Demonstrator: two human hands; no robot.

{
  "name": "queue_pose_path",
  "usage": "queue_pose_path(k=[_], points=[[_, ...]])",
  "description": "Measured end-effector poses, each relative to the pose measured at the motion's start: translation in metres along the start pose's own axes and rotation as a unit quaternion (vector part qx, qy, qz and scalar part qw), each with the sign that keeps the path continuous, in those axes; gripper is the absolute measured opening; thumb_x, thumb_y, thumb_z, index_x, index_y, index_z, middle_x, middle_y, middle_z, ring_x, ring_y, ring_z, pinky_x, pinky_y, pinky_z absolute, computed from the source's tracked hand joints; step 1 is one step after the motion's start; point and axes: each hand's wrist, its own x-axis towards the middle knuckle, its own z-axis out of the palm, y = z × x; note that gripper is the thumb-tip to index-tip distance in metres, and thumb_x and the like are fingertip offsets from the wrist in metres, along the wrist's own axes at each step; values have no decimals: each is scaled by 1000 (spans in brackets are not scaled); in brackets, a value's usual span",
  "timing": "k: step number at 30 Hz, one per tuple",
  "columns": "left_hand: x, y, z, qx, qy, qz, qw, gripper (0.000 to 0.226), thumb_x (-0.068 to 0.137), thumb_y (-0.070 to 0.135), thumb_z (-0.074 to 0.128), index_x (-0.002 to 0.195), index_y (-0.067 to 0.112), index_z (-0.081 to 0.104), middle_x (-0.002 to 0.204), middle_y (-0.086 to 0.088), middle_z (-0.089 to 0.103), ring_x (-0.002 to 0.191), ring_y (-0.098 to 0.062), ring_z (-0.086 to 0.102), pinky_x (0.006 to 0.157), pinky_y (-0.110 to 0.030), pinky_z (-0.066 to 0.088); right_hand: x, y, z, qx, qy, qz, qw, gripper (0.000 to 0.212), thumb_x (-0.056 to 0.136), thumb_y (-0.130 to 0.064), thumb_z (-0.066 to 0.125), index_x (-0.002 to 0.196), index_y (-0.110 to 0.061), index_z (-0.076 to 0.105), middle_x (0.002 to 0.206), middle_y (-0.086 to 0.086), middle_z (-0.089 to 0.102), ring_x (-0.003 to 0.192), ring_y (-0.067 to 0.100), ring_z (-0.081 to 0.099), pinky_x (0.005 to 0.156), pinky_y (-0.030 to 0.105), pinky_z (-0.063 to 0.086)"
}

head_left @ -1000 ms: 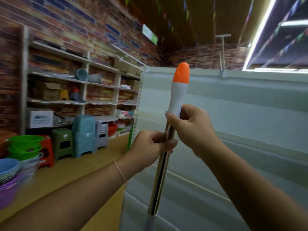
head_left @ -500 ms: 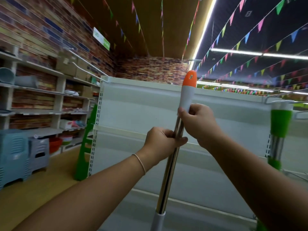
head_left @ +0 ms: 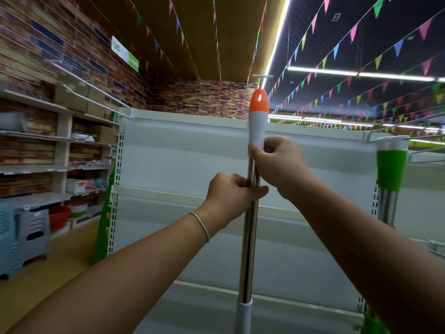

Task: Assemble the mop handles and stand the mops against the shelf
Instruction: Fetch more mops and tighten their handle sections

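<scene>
Both forearms reached up and forward from the near edge of the view, meeting at an upright mop handle (head_left: 249, 237) held in front of the person. The left hand (head_left: 232, 191), a thin band at its wrist, wrapped its fingers round the shiny metal tube below the cap. The right hand (head_left: 277, 162) sat just above it, thumb and fingers pinching the bottom of the white and orange grip cap (head_left: 258, 121) where it met the tube. Low on the pole a grey collar (head_left: 243, 314) joined the metal section to a lower one that ran out of view.

The likeliest fault, as I judged it, was at that top joint: if the cap was twisted or pushed while askew on the tube, it could seat crooked or stay loose and later slip off. The polished tube could also turn inside the left hand's hold, so the twist would do nothing. With the pole's foot hidden, I could not tell how it was supported; a slack hold might let it tip.

Beyond the hands stood the white shelf (head_left: 192, 145), its upper edge behind the cap. At the right a green-capped mop handle (head_left: 391, 169) stood upright close to the shelf; a careless swing of the held pole could knock it over.
</scene>
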Motion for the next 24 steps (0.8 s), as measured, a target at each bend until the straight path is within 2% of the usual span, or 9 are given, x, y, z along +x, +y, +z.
queue_pose_path(k=[3, 8, 12, 17, 22, 24], points=[[8, -2, 5, 7, 3, 4, 1000, 19, 73, 29, 82, 76, 12, 75, 62, 5, 70, 67, -18, 67, 77, -37, 58, 8, 5, -1, -2, -9, -6, 1000, 15, 95, -28, 62, 82, -20, 64, 81, 6, 66, 72, 16, 64, 64, 31, 56], [15, -10, 11, 13, 5, -3, 1000, 18, 75, 28, 80, 73, 12, 73, 59, 6, 66, 63, -17, 63, 72, -34, 55, 18, 19, 3, 5, -19, 3, 1000, 15, 94, -27, 63, 84, -17, 66, 76, 6, 65, 67, 16, 61, 60, 30, 52], [19, -16, 11, 15, 4, -1, 1000, 19, 77, 28, 78, 78, 9, 74, 68, -1, 71, 70, -21, 67, 76, -36, 56, 22, 30, 8, 12, -19, -13, 1000, 15, 93, -29, 63, 80, -22, 62, 78, 5, 65, 69, 16, 64, 61, 32, 55], [21, -19, 12, 35, 19, 31, 999, 24, 80, 30, 75, 76, 7, 74, 72, -9, 73, 72, -27, 70, 74, -41, 59, 28, 35, 9, 11, -16, -39, 999, 16, 93, -29, 62, 83, -17, 66, 74, 5, 65, 62, 15, 62, 54, 30, 52], [30, -15, 11, 26, 14, 31, 999, 18, 79, 25, 75, 75, 8, 73, 70, -6, 73, 73, -26, 71, 79, -47, 58, 36, 38, 6, 48, -6, -54, 997, 18, 90, -30, 66, 75, -20, 66, 63, -1, 61, 46, -1, 56, 43, 17, 44], [33, -15, 7, 14, -3, 25, 1000, 14, 79, 20, 74, 78, 6, 71, 68, -4, 73, 71, -24, 72, 79, -46, 58, 37, 40, 6, 63, -6, -60, 996, 18, 88, -32, 69, 75, -21, 66, 64, -2, 62, 46, -2, 57, 42, 14, 44]])
